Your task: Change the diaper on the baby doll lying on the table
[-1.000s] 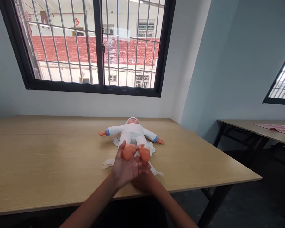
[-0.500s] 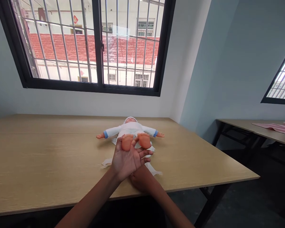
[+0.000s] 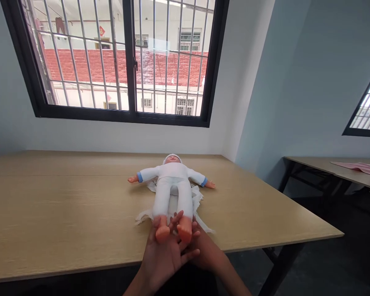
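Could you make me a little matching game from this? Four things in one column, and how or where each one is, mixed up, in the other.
1. Doll
2. Left hand
3. Crumpled white sheet
4. Pink cloth

A. Beneath the doll
B. On the far-right table
C. On its back, arms spread
D. Palm up at the doll's feet

Pairs: 1-C, 2-D, 3-A, 4-B

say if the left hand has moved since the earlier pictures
Yes: the left hand has moved toward the person, to the near edge of the table.
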Demonstrator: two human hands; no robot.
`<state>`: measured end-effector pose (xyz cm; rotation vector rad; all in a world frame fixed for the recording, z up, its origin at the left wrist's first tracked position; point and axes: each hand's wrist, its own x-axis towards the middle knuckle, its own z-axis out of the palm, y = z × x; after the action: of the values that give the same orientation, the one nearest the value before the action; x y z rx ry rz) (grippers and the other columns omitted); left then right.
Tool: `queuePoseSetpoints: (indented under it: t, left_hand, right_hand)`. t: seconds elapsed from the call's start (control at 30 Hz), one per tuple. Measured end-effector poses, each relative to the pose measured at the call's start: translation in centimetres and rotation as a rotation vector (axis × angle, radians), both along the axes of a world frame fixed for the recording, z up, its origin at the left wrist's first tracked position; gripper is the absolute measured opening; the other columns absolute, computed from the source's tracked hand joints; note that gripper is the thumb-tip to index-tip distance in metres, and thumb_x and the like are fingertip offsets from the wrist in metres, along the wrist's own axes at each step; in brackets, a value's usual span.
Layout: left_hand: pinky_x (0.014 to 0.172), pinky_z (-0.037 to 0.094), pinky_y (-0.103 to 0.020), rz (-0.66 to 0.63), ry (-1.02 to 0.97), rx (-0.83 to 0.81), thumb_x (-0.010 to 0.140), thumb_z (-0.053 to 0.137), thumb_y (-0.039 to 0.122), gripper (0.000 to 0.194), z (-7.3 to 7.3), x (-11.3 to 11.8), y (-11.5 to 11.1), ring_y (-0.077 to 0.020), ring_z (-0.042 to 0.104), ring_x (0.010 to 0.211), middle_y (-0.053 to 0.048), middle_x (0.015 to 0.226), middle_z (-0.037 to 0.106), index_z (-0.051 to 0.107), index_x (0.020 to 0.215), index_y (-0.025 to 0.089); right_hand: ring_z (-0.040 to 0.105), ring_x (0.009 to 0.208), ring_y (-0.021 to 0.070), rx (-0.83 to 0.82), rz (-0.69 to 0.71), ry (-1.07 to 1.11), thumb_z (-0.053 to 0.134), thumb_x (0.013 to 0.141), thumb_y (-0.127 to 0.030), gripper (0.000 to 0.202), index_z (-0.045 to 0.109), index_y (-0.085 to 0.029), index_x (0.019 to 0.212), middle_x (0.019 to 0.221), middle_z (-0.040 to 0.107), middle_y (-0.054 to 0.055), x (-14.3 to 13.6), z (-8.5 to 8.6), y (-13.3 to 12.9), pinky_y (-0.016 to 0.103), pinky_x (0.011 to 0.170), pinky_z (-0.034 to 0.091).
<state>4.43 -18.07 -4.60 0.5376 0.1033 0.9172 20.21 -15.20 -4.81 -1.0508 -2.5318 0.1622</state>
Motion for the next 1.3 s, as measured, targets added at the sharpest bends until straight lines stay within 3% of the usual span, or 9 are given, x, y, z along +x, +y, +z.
queuePoseSetpoints:
  t: [0.1, 0.27, 0.4, 0.5, 0.63, 0.73, 0.8, 0.97, 1.3]
  left_hand:
    - [0.100, 0.043, -0.050, 0.020, 0.034, -0.040, 0.085, 0.053, 0.064, 0.052, -0.5, -0.6, -0.9, -0.0325, 0.052, 0.129, -0.011, 0.135, 0.061, 0.067, 0.122, 0.030]
    - [0.102, 0.041, -0.052, 0.040, 0.104, -0.078, 0.082, 0.050, 0.073, 0.060, -0.7, -0.8, -2.7, -0.0348, 0.050, 0.130, -0.006, 0.144, 0.054, 0.065, 0.126, 0.035]
    - [0.097, 0.044, -0.051, 0.027, 0.199, -0.020, 0.073, 0.056, 0.080, 0.069, -1.7, -1.0, -4.5, -0.0386, 0.054, 0.126, -0.006, 0.148, 0.048, 0.059, 0.131, 0.043]
    - [0.079, 0.050, -0.042, 0.080, 0.470, 0.179, 0.073, 0.067, 0.068, 0.074, -1.7, -1.7, -5.5, -0.0292, 0.071, 0.090, -0.012, 0.131, 0.061, 0.049, 0.139, 0.041]
    - [0.063, 0.046, -0.032, 0.370, 0.864, 0.578, 0.086, 0.064, 0.044, 0.035, 2.2, -2.6, -4.4, -0.0174, 0.058, 0.055, -0.005, 0.076, 0.066, 0.067, 0.116, 0.027]
    - [0.090, 0.044, -0.043, 0.850, 1.150, 0.773, 0.080, 0.070, 0.035, 0.012, 5.7, -2.6, -0.9, -0.0287, 0.058, 0.088, -0.008, 0.087, 0.064, 0.071, 0.078, 0.024]
    - [0.101, 0.036, -0.053, 0.933, 1.404, 0.893, 0.077, 0.069, 0.033, 0.016, 6.5, -2.6, 2.0, -0.0375, 0.052, 0.109, -0.013, 0.107, 0.061, 0.072, 0.089, 0.023]
    - [0.097, 0.040, -0.056, 0.763, 1.855, 1.095, 0.070, 0.053, 0.009, 0.040, 5.7, -4.4, 6.7, -0.0405, 0.040, 0.128, -0.015, 0.148, 0.039, 0.067, 0.106, 0.021]
    - [0.084, 0.046, -0.042, 0.598, 1.859, 1.574, 0.083, 0.038, 0.010, 0.031, 5.6, -8.5, 8.6, -0.0309, 0.053, 0.107, -0.013, 0.144, 0.047, 0.068, 0.082, 0.019]
  right_hand:
    - [0.044, 0.138, 0.0251, -0.155, 0.074, 0.046, 0.043, 0.094, -0.022, 0.046, 0.055, -0.032, 0.137, 0.145, 0.053, 0.002, 2.6, 0.7, -0.9, 0.051, 0.120, 0.023]
    - [0.063, 0.114, 0.0241, -0.125, -0.181, 0.366, 0.038, 0.096, -0.026, 0.038, 0.067, -0.021, 0.120, 0.121, 0.069, 0.009, 5.3, 1.0, 0.1, 0.043, 0.106, 0.045]
    - [0.061, 0.116, 0.0235, 0.004, -0.212, 0.492, 0.041, 0.097, -0.034, 0.032, 0.065, -0.022, 0.115, 0.119, 0.067, 0.009, 3.9, 1.7, 1.3, 0.040, 0.103, 0.048]
    - [0.056, 0.121, 0.0243, 0.044, -0.204, 0.482, 0.047, 0.095, -0.036, 0.030, 0.064, -0.022, 0.115, 0.125, 0.062, 0.010, 1.7, 2.4, 1.9, 0.041, 0.107, 0.044]
    - [0.047, 0.130, 0.0293, 0.077, -0.273, 0.416, 0.057, 0.090, -0.039, 0.033, 0.062, -0.022, 0.118, 0.133, 0.054, 0.012, -1.0, 2.9, 2.8, 0.048, 0.111, 0.039]
    - [0.040, 0.133, 0.0323, 0.075, -0.344, 0.344, 0.062, 0.086, -0.033, 0.037, 0.059, -0.019, 0.119, 0.139, 0.047, 0.015, -2.4, 3.1, 3.5, 0.049, 0.110, 0.038]
    - [0.036, 0.134, 0.0326, 0.065, -0.357, 0.282, 0.061, 0.082, -0.023, 0.037, 0.059, -0.016, 0.119, 0.141, 0.044, 0.017, -2.6, 3.4, 3.9, 0.048, 0.110, 0.037]
    - [0.033, 0.136, 0.0291, 0.052, -0.230, 0.133, 0.054, 0.073, -0.003, 0.043, 0.063, -0.020, 0.110, 0.143, 0.043, 0.011, 0.1, 5.2, 5.3, 0.046, 0.110, 0.035]
    - [0.029, 0.139, 0.0261, 0.096, 0.038, -0.189, 0.049, 0.066, 0.007, 0.056, 0.066, -0.023, 0.109, 0.150, 0.037, 0.005, 4.1, 6.4, 6.6, 0.041, 0.110, 0.038]
